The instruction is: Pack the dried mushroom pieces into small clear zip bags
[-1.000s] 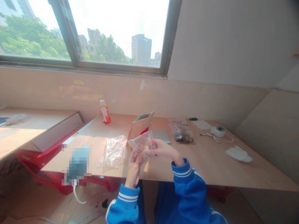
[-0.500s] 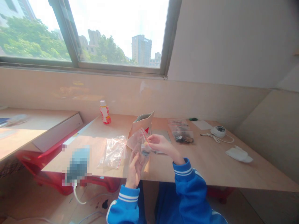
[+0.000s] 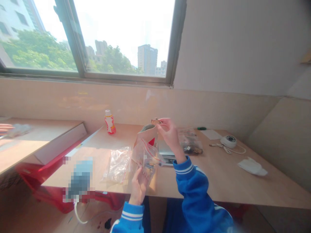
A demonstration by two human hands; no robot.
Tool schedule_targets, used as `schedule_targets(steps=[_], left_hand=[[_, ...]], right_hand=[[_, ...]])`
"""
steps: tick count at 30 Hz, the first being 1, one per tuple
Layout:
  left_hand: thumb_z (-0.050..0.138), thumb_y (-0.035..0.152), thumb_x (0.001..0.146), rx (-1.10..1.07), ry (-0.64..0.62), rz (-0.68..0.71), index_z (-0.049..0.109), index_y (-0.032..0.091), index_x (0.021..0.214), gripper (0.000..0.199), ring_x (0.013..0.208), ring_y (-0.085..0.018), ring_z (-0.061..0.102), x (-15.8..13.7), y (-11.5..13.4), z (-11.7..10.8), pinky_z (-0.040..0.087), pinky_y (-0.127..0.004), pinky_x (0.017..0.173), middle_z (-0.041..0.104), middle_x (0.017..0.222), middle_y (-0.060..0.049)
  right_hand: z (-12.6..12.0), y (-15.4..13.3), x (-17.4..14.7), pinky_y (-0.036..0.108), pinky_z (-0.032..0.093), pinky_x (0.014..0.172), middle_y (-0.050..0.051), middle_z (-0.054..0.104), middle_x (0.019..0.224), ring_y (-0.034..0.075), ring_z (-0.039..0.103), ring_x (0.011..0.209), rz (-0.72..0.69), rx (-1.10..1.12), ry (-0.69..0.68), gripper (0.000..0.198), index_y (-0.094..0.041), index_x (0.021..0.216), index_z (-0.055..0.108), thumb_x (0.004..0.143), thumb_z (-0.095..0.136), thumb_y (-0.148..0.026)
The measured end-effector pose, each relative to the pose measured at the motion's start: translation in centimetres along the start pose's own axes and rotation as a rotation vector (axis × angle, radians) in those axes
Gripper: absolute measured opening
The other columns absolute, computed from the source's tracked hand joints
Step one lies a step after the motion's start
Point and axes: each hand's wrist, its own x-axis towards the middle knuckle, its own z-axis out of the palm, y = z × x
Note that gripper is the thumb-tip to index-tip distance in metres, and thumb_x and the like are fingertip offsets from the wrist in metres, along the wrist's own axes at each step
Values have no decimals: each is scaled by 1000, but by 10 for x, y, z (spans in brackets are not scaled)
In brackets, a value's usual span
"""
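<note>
My left hand [image 3: 139, 183] is closed on a clear zip bag [image 3: 151, 158] with a red seal line; its top gapes, and small dark and yellowish parts lie inside. My right hand [image 3: 169, 134] is raised, pinching a small brown piece [image 3: 155, 121] at the fingertips; its exact kind is too small to tell. That piece is just above the right side of the mouth of an upright brown paper bag [image 3: 143, 137] with a red triangle. The paper bag stands open behind the zip bag, and its contents are hidden.
Left of the paper bag lies a clear plastic bag [image 3: 119, 163], with a drink bottle [image 3: 110, 122] behind. A flat grey device [image 3: 167, 160] sits near my right wrist. Farther right are filled zip bags [image 3: 191, 147], a green-handled tool [image 3: 201, 128], a white fan-like device [image 3: 228, 141] and white tissue [image 3: 252, 166].
My right hand has come out of the zip bag and moved up to the paper bag's mouth, with the small brown piece in its fingers. My left hand still holds the zip bag.
</note>
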Motion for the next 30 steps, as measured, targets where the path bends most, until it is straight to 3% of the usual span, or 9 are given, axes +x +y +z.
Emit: schedule_targets(steps=[3,8,10,12,15,19,22,26,30], left_hand=[[53,16,84,4,4,0,57,22,121,37,108,-26,62,-1,1,2,43,-43,102,69,112,-8],[55,20,83,70,9,25,58,24,120,37,113,-26,59,0,3,-1,43,-43,102,67,115,-7],[55,22,83,101,-16,44,57,24,122,39,115,-27,57,-1,3,-2,42,-45,102,66,117,-8],[57,25,82,123,-49,44,56,24,123,41,116,-27,56,-1,4,-2,41,-46,103,66,117,-8],[58,30,81,166,-94,35,55,23,124,44,120,-29,53,-4,5,1,40,-46,104,65,119,-8],[62,28,79,311,-185,95,49,29,130,53,126,-29,46,-7,5,3,37,-47,106,60,126,-6],[70,21,72,419,-147,130,46,31,132,65,127,-27,46,-7,1,4,35,-44,108,59,128,-6],[73,22,70,514,-108,178,47,27,131,66,127,-28,46,-6,-2,4,36,-41,108,58,129,-7],[74,27,70,599,-104,214,49,26,129,64,126,-29,47,-3,-2,4,39,-41,105,56,131,-8]], right_hand=[[12,5,-1,30,48,80,3,66,92,17,62,87,-81,-177,-210,14,-20,93,60,82,57,-27],[17,17,-7,36,41,93,5,68,94,19,59,96,-202,-318,-384,19,-19,89,63,90,44,-21],[15,15,-10,37,37,99,7,66,105,19,55,106,-242,-307,-375,21,-19,94,64,91,44,-23],[11,7,-14,36,36,101,8,62,115,19,52,113,-236,-261,-278,22,-19,103,62,89,44,-21],[0,-6,-23,32,44,91,6,65,102,18,58,100,-100,-190,-202,23,-19,96,62,84,42,-14],[-16,-7,-37,25,46,73,2,68,83,15,62,80,136,-180,-524,22,-18,81,64,80,44,-12],[-22,5,-45,23,44,66,2,68,82,14,60,74,222,-253,-743,20,-17,83,67,80,48,-14],[-24,15,-51,20,40,57,1,65,73,13,56,66,304,-322,-902,12,-15,80,65,78,57,-23],[-25,13,-54,20,38,49,-3,58,61,10,50,53,405,-266,-1038,18,-16,85,64,77,62,-32]])
